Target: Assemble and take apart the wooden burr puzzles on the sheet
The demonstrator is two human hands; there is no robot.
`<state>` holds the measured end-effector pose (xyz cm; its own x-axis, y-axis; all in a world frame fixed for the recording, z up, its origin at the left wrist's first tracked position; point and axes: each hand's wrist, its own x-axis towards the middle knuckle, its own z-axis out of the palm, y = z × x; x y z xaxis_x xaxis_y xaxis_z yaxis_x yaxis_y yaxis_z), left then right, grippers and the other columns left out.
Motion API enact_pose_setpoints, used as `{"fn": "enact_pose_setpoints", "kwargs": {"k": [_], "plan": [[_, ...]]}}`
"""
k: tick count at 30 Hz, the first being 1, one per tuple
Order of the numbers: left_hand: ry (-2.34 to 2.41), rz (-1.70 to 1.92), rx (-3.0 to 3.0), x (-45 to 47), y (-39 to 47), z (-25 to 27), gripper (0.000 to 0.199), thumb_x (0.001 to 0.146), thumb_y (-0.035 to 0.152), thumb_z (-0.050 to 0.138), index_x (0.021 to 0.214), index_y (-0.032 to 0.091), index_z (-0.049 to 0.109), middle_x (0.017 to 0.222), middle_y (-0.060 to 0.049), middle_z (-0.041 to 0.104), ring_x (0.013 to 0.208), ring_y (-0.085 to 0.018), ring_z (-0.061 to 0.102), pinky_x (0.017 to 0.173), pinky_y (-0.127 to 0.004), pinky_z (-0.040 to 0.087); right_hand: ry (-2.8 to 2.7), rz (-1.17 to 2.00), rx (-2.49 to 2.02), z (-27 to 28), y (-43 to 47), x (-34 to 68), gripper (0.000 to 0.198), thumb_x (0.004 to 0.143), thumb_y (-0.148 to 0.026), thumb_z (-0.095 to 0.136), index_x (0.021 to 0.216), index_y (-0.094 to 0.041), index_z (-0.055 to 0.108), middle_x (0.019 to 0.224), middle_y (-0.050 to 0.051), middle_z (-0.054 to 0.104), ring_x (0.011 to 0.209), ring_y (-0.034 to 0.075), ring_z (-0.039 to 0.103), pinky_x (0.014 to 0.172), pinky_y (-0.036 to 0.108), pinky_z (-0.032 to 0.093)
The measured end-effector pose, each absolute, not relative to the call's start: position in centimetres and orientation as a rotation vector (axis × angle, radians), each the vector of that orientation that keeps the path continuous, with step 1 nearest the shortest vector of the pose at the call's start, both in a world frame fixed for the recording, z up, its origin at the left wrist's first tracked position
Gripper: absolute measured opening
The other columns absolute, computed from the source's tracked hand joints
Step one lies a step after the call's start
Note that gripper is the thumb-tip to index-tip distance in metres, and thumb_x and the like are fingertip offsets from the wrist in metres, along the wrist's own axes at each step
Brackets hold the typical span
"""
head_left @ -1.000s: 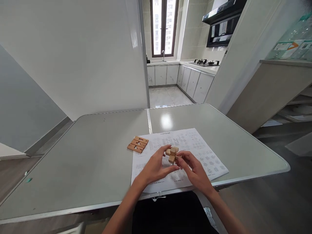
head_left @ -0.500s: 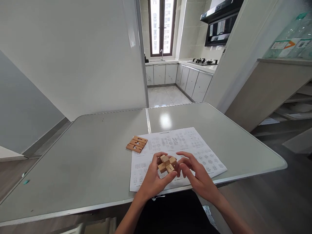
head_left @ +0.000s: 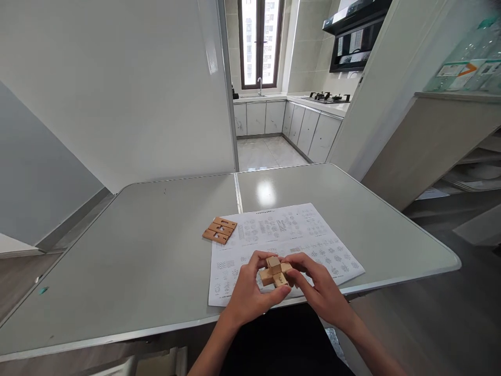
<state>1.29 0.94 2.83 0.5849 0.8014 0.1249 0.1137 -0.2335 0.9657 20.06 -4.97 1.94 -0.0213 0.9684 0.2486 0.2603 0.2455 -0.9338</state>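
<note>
Between my two hands is a wooden burr puzzle [head_left: 274,269], made of light interlocking blocks, with a dark mark on its lower block. My left hand [head_left: 252,290] grips it from the left, thumb below and fingers behind. From the right, my right hand [head_left: 313,279] pinches one block end with its thumb and fingertips. Under both hands lies a white instruction sheet [head_left: 270,230] printed with small diagrams. Several flat brown wooden pieces [head_left: 219,230] with cut-outs and numbers lie side by side on the sheet's upper left corner.
The grey-green table [head_left: 136,261] has a metal-trimmed front edge just below my wrists. A small teal scrap [head_left: 43,291] lies near its left edge. On the right, plastic bottles [head_left: 465,62] stand on a wooden cabinet [head_left: 438,141]. Beyond the table a doorway shows a kitchen.
The right hand has closed from spread fingers onto the puzzle's right side. The left hand and the puzzle have shifted slightly right and toward me, and the puzzle has tilted.
</note>
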Motion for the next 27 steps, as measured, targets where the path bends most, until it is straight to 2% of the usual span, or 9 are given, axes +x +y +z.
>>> {"fn": "enact_pose_setpoints", "kwargs": {"k": [4, 11, 13, 17, 19, 23, 25, 27], "plan": [[0.777, 0.796, 1.699, 1.7, 0.7, 3.0, 0.042, 0.08, 0.034, 0.079, 0.115, 0.027, 0.056, 0.113, -0.005, 0.074, 0.105, -0.028, 0.071, 0.093, -0.043, 0.055, -1.439, 0.879, -1.209, 1.7, -5.2, 19.9, 0.024, 0.107, -0.046, 0.05, 0.111, -0.026, 0.064, 0.102, 0.005, 0.073, 0.089, 0.022, 0.071, 0.081, 0.033, 0.057], [0.75, 0.79, 1.731, 1.7, 0.4, 3.8, 0.045, 0.081, 0.032, 0.08, 0.12, 0.028, 0.057, 0.121, -0.007, 0.073, 0.11, -0.028, 0.071, 0.095, -0.043, 0.056, -1.276, 1.064, -1.206, 2.0, -5.4, 19.3, 0.031, 0.103, -0.055, 0.054, 0.103, -0.025, 0.063, 0.091, 0.003, 0.068, 0.084, 0.021, 0.066, 0.076, 0.031, 0.056], [0.715, 0.756, 1.76, 1.5, 0.3, 3.9, 0.056, 0.081, 0.033, 0.082, 0.13, 0.029, 0.055, 0.131, -0.009, 0.069, 0.117, -0.029, 0.068, 0.101, -0.045, 0.055, -1.164, 1.159, -1.165, 1.8, -5.4, 19.1, 0.033, 0.102, -0.057, 0.055, 0.102, -0.025, 0.063, 0.089, 0.002, 0.064, 0.08, 0.019, 0.063, 0.074, 0.03, 0.055], [0.712, 0.714, 1.841, 1.3, 0.2, 3.9, 0.092, 0.074, 0.038, 0.091, 0.152, 0.032, 0.043, 0.154, -0.012, 0.054, 0.139, -0.037, 0.054, 0.117, -0.056, 0.042, -0.9, 1.384, -1.07, 1.5, -5.4, 19.0, 0.042, 0.098, -0.064, 0.057, 0.097, -0.023, 0.066, 0.079, 0.0, 0.055, 0.066, 0.016, 0.053, 0.07, 0.03, 0.054], [0.715, 0.726, 1.857, 1.3, 0.2, 4.0, 0.089, 0.078, 0.038, 0.089, 0.154, 0.032, 0.042, 0.156, -0.012, 0.052, 0.141, -0.036, 0.051, 0.119, -0.057, 0.039, -0.782, 1.488, -1.052, 1.7, -5.5, 19.0, 0.042, 0.095, -0.064, 0.064, 0.095, -0.022, 0.068, 0.077, 0.0, 0.055, 0.066, 0.015, 0.052, 0.068, 0.029, 0.053], [0.683, 0.786, 1.85, 1.3, 0.2, 4.2, 0.071, 0.084, 0.035, 0.085, 0.145, 0.029, 0.05, 0.149, -0.01, 0.059, 0.131, -0.031, 0.059, 0.115, -0.05, 0.044, -0.787, 1.57, -1.094, 2.4, -5.8, 19.0, 0.046, 0.093, -0.066, 0.064, 0.094, -0.021, 0.069, 0.075, 0.001, 0.058, 0.066, 0.016, 0.054, 0.064, 0.029, 0.05], [0.703, 0.838, 1.849, 1.3, 0.3, 4.1, 0.068, 0.082, 0.035, 0.086, 0.14, 0.027, 0.053, 0.143, -0.011, 0.063, 0.126, -0.031, 0.062, 0.111, -0.048, 0.046, -0.935, 1.405, -1.205, 2.7, -6.0, 19.0, 0.045, 0.098, -0.066, 0.056, 0.1, -0.023, 0.069, 0.079, 0.001, 0.06, 0.07, 0.017, 0.057, 0.068, 0.031, 0.052], [0.748, 0.869, 1.862, 1.2, 0.4, 4.0, 0.068, 0.08, 0.035, 0.088, 0.138, 0.026, 0.053, 0.139, -0.011, 0.065, 0.123, -0.03, 0.063, 0.109, -0.047, 0.047, -1.091, 1.102, -1.32, 2.9, -6.1, 19.3, 0.04, 0.103, -0.061, 0.05, 0.108, -0.025, 0.066, 0.087, 0.002, 0.064, 0.08, 0.02, 0.061, 0.077, 0.032, 0.052]]}}
